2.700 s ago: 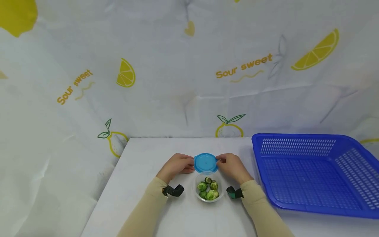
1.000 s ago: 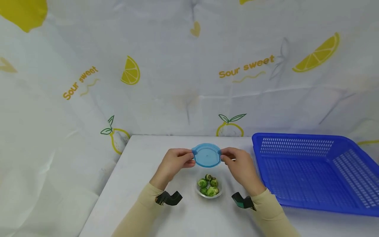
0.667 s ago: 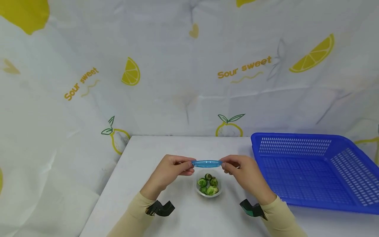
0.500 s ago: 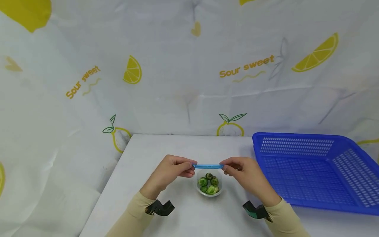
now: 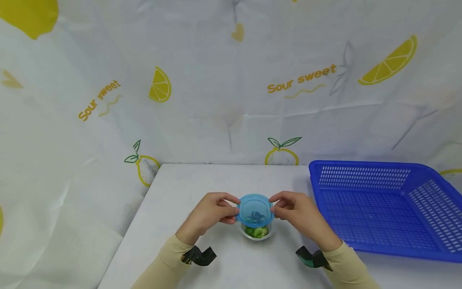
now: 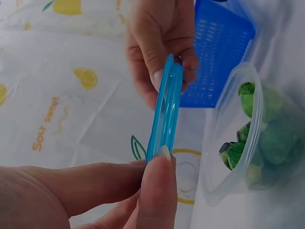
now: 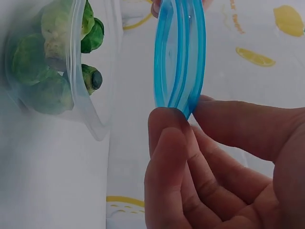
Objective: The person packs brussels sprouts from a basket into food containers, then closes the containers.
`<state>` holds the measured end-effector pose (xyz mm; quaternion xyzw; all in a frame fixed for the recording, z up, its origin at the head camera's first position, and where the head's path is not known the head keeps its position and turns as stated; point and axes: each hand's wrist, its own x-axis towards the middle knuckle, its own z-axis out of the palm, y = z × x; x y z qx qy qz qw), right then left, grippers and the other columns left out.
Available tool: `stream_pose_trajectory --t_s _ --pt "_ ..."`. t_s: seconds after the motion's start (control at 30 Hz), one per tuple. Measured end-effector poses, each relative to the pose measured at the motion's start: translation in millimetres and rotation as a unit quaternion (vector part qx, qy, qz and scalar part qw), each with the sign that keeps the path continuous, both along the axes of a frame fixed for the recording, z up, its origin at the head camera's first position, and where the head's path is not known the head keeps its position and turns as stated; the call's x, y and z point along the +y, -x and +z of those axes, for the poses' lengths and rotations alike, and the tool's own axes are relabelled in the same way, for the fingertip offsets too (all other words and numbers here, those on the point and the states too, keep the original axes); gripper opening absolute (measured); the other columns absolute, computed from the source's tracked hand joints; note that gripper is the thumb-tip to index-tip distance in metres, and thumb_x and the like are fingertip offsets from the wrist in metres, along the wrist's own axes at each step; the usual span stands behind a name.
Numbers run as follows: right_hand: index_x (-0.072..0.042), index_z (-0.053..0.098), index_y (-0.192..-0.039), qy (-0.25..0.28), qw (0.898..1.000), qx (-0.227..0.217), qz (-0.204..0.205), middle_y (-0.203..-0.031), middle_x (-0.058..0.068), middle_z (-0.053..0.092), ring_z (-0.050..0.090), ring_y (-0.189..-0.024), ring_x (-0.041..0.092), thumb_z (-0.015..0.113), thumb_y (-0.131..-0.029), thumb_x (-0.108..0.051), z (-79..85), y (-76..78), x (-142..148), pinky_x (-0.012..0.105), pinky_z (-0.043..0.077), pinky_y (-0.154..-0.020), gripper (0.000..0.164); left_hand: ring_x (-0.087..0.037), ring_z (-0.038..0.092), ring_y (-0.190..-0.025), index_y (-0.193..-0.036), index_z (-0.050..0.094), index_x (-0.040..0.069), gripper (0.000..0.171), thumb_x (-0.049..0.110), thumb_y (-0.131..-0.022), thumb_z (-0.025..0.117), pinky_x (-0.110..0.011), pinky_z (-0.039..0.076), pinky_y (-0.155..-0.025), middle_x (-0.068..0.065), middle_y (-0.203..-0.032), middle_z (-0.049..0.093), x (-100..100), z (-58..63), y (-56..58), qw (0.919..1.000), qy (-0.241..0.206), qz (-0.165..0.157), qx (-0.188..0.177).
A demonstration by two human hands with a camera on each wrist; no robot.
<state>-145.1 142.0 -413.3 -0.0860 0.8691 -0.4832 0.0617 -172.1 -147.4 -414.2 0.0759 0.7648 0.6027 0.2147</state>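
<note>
A round, see-through blue lid (image 5: 254, 209) is held between both hands, above the back part of a clear plastic bowl (image 5: 257, 238). My left hand (image 5: 209, 209) pinches its left edge between thumb and fingers. At the opposite edge, my right hand (image 5: 296, 208) pinches it the same way. Both wrist views show a gap between lid and bowl. Inside the bowl lie several Brussels sprouts (image 5: 260, 231); in the head view the lid covers some of them, faintly visible through it.
A large blue plastic basket (image 5: 375, 220) with slotted walls stands on the white table (image 5: 187, 180), right of the right hand. Behind the table hangs a white cloth (image 5: 216, 92) with lemon prints.
Both hands have lifted the lid off the table behind the bowl and brought it over the bowl. It was edge-on half a second ago; now its round face tilts into view.
</note>
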Motion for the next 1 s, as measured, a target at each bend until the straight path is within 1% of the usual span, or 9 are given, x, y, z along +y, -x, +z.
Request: stream_pose_trajectory --t_s 0.1,0.17,0.33,0.5,0.67,0.83,1.0 --pt "-0.002 0.074 -0.131 -0.013 1.000 -0.006 -0.006 -0.088 0.000 0.078 0.073 -0.083 0.018 0.078 -0.098 -0.013 -2.2 -0.1 -1 0.032 0.058 -0.073 0.035 -0.014 0.078 -0.073 -0.135 0.071 0.005 0.042 0.014 -0.096 0.082 -0.042 0.069 -0.082 -0.013 -0.097 0.080 2 -1.3 0.6 0.9999 0.012 -0.003 -0.004" --pt "0.000 0.074 -0.132 -0.022 1.000 -0.009 -0.009 -0.087 0.000 0.078 0.072 -0.082 0.017 0.078 -0.098 -0.013 -3.4 -0.5 -2 0.033 0.058 -0.072 0.037 -0.015 0.078 -0.071 -0.137 0.070 0.004 0.044 0.014 -0.095 0.083 -0.044 0.069 -0.083 -0.011 -0.095 0.080 2 -2.0 0.8 0.9998 0.018 -0.005 -0.007" --pt "-0.001 0.076 -0.128 -0.045 0.999 -0.021 -0.011 -0.084 -0.001 0.076 0.072 -0.079 0.015 0.080 -0.096 -0.013 -5.1 -0.8 -6 0.032 0.056 -0.067 0.034 -0.014 0.077 -0.068 -0.131 0.073 0.001 0.040 0.012 -0.094 0.084 -0.042 0.069 -0.079 -0.010 -0.089 0.080 3 -5.5 0.4 0.9993 0.034 -0.013 -0.011" --pt "-0.003 0.077 -0.124 -0.068 0.997 -0.031 -0.014 -0.082 -0.002 0.073 0.070 -0.075 0.013 0.081 -0.094 -0.013 -7.8 -1.7 -9 0.031 0.052 -0.062 0.032 -0.014 0.076 -0.067 -0.126 0.074 0.002 0.037 0.012 -0.093 0.085 -0.039 0.069 -0.075 -0.010 -0.087 0.079 4 -12.5 -1.7 0.9985 0.052 -0.017 -0.011" --pt "-0.006 0.078 -0.122 -0.078 0.996 -0.041 -0.022 -0.081 -0.001 0.071 0.066 -0.074 0.013 0.081 -0.094 -0.012 -12.2 -1.2 -10 0.031 0.051 -0.060 0.029 -0.014 0.075 -0.064 -0.121 0.075 0.004 0.034 0.014 -0.091 0.086 -0.036 0.068 -0.072 -0.009 -0.083 0.078 6 -19.5 -2.8 0.9977 0.066 -0.014 -0.004" --pt "-0.006 0.078 -0.120 -0.082 0.995 -0.042 -0.026 -0.081 -0.001 0.069 0.065 -0.073 0.013 0.082 -0.092 -0.012 -15.4 -0.7 -10 0.031 0.050 -0.060 0.028 -0.014 0.075 -0.062 -0.123 0.074 0.003 0.038 0.014 -0.088 0.087 -0.033 0.067 -0.067 -0.009 -0.081 0.078 8 -21.6 -3.2 0.9976 0.068 -0.009 0.004" --pt "-0.006 0.079 -0.118 -0.085 0.996 -0.034 -0.024 -0.081 -0.001 0.068 0.063 -0.072 0.014 0.082 -0.092 -0.013 -16.8 0.3 -9 0.031 0.049 -0.058 0.026 -0.014 0.075 -0.062 -0.123 0.073 0.003 0.040 0.014 -0.088 0.087 -0.032 0.067 -0.067 -0.008 -0.080 0.078 10 -19.9 -3.0 0.9973 0.072 -0.005 0.009"
